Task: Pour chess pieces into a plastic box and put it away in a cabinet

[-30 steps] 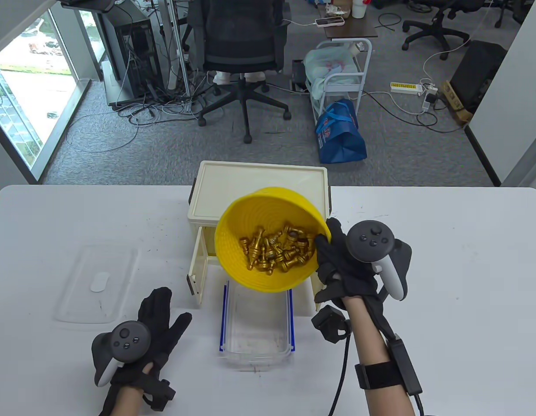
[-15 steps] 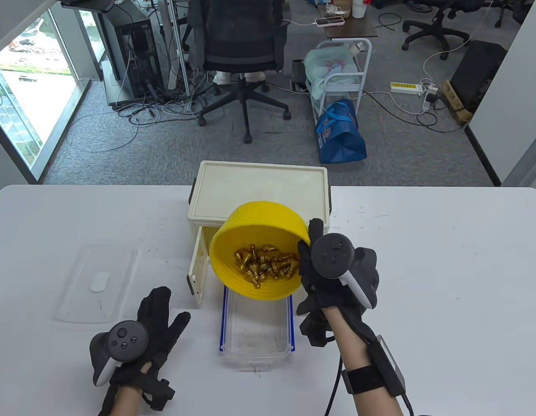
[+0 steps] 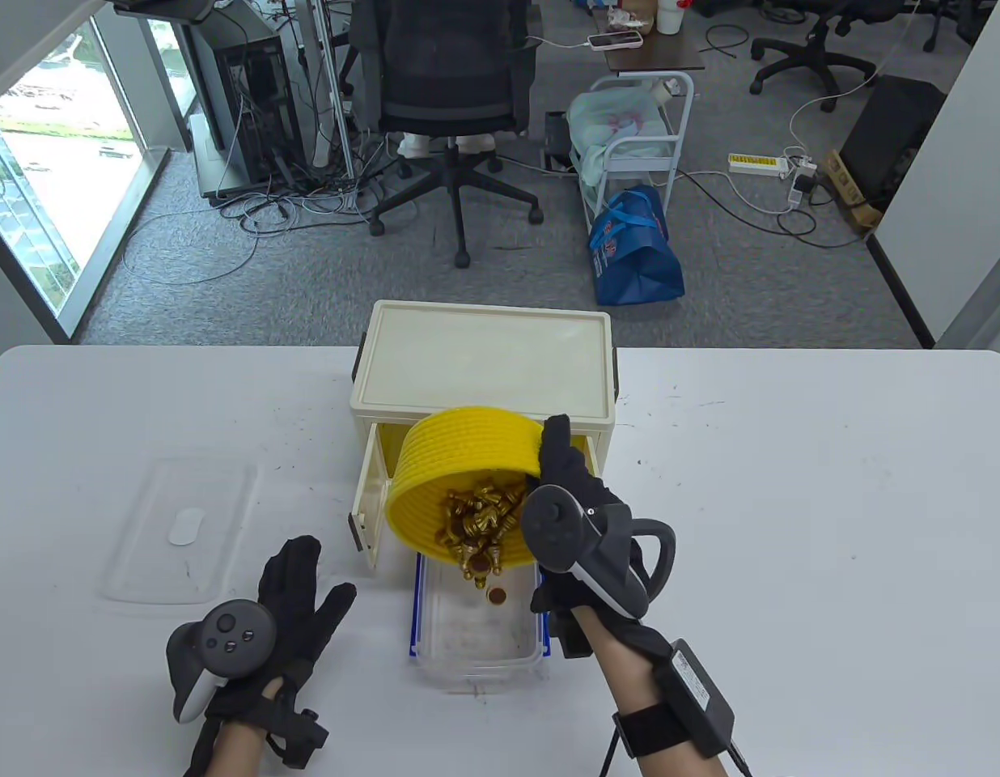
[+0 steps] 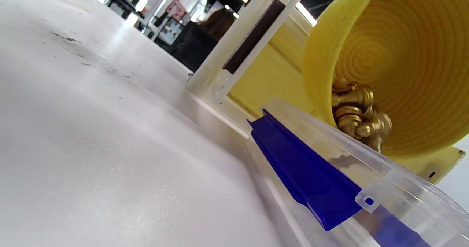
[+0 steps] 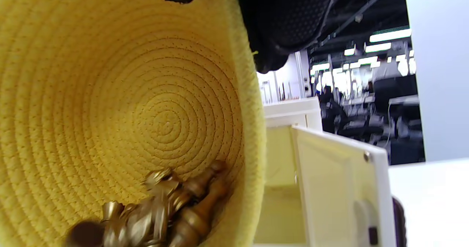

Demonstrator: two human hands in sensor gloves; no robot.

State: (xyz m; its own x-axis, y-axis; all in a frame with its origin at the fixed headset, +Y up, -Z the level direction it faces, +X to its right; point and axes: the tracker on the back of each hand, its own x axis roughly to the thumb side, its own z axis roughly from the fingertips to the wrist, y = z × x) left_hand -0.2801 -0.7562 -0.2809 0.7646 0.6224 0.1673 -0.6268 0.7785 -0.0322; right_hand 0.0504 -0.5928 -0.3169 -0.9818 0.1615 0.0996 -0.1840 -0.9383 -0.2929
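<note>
My right hand (image 3: pixel 566 486) grips the rim of a yellow woven bowl (image 3: pixel 459 453) and holds it tipped steeply over the clear plastic box (image 3: pixel 477 631) with blue side clips. Gold chess pieces (image 3: pixel 476 526) slide out of the bowl's lower edge, and one piece (image 3: pixel 497 597) lies in the box. The bowl's inside (image 5: pixel 128 122) and the sliding pieces (image 5: pixel 165 206) fill the right wrist view. The left wrist view shows the box's blue clip (image 4: pixel 311 181) and the bowl (image 4: pixel 395 67) above it. My left hand (image 3: pixel 294 599) rests flat and empty on the table, left of the box.
A cream cabinet (image 3: pixel 484 364) with both doors open stands right behind the bowl and box. The box's clear lid (image 3: pixel 184 530) lies on the white table (image 3: pixel 832 526) at the left. An office chair and cart stand beyond the table's far edge.
My right hand has moved down and left and tilted the bowl much further. The pieces have slid to the lower rim and have begun falling into the box. The left hand has not moved.
</note>
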